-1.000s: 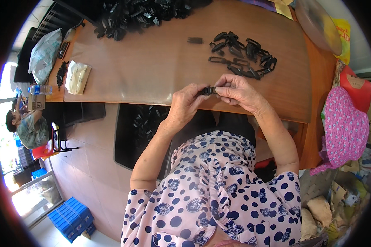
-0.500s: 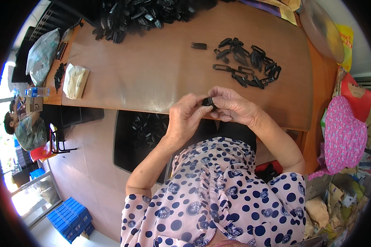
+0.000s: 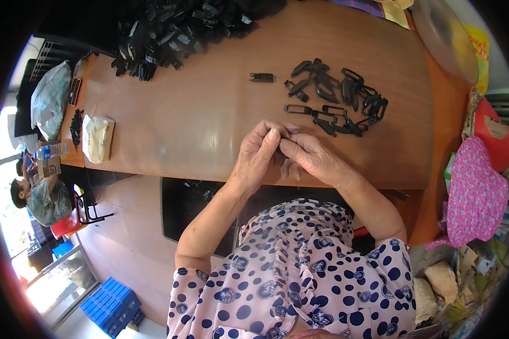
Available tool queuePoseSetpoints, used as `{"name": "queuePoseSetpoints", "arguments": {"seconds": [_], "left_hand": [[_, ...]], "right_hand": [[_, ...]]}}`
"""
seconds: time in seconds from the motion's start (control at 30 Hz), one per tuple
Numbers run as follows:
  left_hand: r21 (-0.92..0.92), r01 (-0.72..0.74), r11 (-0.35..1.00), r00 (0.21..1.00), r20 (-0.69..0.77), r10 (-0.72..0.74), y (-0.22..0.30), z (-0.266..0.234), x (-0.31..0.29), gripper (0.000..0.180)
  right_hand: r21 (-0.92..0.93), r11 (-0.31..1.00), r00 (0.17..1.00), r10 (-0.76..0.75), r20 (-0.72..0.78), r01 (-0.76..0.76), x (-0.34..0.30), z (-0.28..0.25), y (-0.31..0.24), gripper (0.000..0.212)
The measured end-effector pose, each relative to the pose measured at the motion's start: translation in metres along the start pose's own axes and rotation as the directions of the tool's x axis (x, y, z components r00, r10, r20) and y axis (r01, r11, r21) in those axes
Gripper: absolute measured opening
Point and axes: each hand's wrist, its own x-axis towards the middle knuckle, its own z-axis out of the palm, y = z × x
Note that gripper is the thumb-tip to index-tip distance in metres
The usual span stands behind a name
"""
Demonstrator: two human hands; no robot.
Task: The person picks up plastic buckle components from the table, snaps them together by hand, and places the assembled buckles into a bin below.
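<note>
My left hand (image 3: pixel 255 153) and my right hand (image 3: pixel 314 158) meet over the table's near edge, thumbs and fingers pressed together. Between them is a small black plastic piece, now almost wholly covered by the fingers. Just beyond my right hand lies a loose group of black plastic clips and oblong frames (image 3: pixel 329 111). A single flat black part with prongs (image 3: pixel 262 78) lies apart, to the left of that group.
A large heap of black parts (image 3: pixel 169 37) covers the far left of the brown table (image 3: pixel 181 124). A cream paper packet (image 3: pixel 99 139) lies at the left end. A black bin (image 3: pixel 181 206) stands below the near edge. Another person (image 3: pixel 45 198) sits far left.
The black piece showed between my fingertips before; now the fingers close over it and hide it. My hands have turned inward, and the whole view has shifted, with the table lower in it.
</note>
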Motion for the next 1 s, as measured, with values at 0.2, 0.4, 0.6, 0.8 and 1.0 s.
{"name": "queuePoseSetpoints", "arguments": {"seconds": [0.2, 0.4, 0.6, 0.8, 1.0], "left_hand": [[0.871, -0.047, 0.488, 0.949, -0.114, 0.295, 0.032, -0.039, 0.082, 0.018], [0.954, -0.231, -0.193, 0.899, 0.285, 0.334, 0.04, -0.046, 0.095, 0.027], [0.701, -0.138, 0.699, 0.964, -0.067, 0.258, 0.022, -0.037, 0.038, 0.023], [0.665, -0.182, 0.725, 0.953, -0.063, 0.296, 0.012, -0.023, -0.005, 0.025], [0.756, -0.206, 0.621, 0.942, -0.018, 0.335, 0.013, -0.01, -0.025, 0.023]], "right_hand": [[-0.974, -0.192, 0.774, -0.633, 0.032, -0.117, 0.009, -0.029, -0.032, 0.033], [-0.957, -0.287, 0.691, -0.698, 0.186, -0.032, 0.026, -0.049, -0.025, 0.023], [-0.723, 0.551, 0.684, -0.713, -0.15, 0.416, 0.011, -0.028, -0.017, 0.019], [-0.737, 0.55, 0.726, -0.677, -0.117, 0.393, -0.011, -0.001, -0.009, 0.02], [-0.781, 0.505, 0.738, -0.669, -0.084, 0.368, -0.034, 0.01, -0.006, 0.015]]}}
